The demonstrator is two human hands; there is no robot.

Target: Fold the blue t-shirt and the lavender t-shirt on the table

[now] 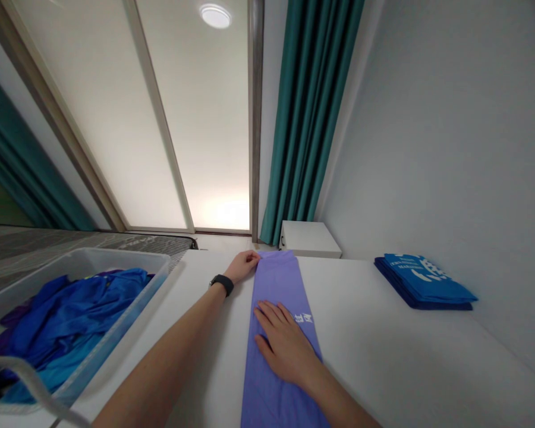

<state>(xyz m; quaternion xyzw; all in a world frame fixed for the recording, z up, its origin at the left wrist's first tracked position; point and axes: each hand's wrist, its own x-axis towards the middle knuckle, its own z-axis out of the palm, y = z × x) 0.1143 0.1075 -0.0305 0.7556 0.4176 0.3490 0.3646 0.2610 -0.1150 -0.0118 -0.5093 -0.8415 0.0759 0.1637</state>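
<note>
A purple garment, folded into a long narrow strip with white print, lies lengthwise on the white table. My left hand, with a black watch on the wrist, pinches the far left corner of the strip. My right hand lies flat on the middle of the strip, fingers spread and pressing it down.
A clear plastic bin full of blue and purple clothes stands at the left. A stack of folded blue garments lies at the right by the wall. A small white cabinet and teal curtains stand beyond the table.
</note>
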